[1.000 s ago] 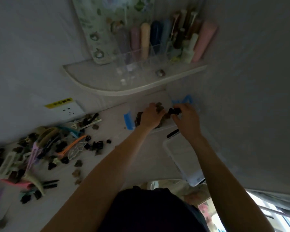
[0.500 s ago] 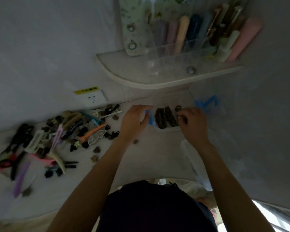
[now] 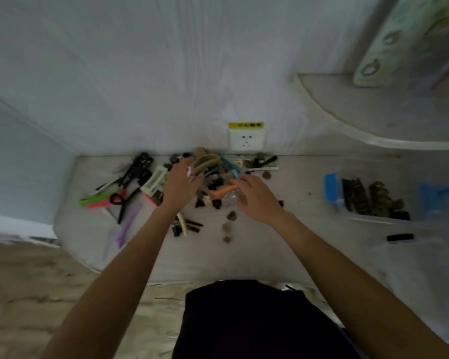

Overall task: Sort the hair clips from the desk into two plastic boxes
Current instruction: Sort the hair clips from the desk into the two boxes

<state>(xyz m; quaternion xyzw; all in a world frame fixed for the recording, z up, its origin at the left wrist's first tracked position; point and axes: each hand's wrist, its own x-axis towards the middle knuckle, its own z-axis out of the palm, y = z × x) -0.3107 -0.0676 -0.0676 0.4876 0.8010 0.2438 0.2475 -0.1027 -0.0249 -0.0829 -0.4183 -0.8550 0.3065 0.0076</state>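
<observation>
Both hands, left [image 3: 180, 187] and right [image 3: 257, 196], hover open-fingered over mixed dark and colourful hair clips [image 3: 213, 187].

Colours I see on the pale desk [image 3: 244, 255]
Mostly black and brown clips [image 3: 213, 187], one orange [image 3: 222, 190], one purple [image 3: 128, 225]; clear box [image 3: 373, 218] with blue latches, white socket [image 3: 246, 139] under a yellow label, green-patterned board [image 3: 410, 35]

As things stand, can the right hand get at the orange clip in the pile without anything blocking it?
Probably yes. The right hand hovers open right beside the orange clip, which lies on top of the pile with its length exposed. Small dark clips crowd round it, so the fingers may brush those, but nothing covers it.
</observation>
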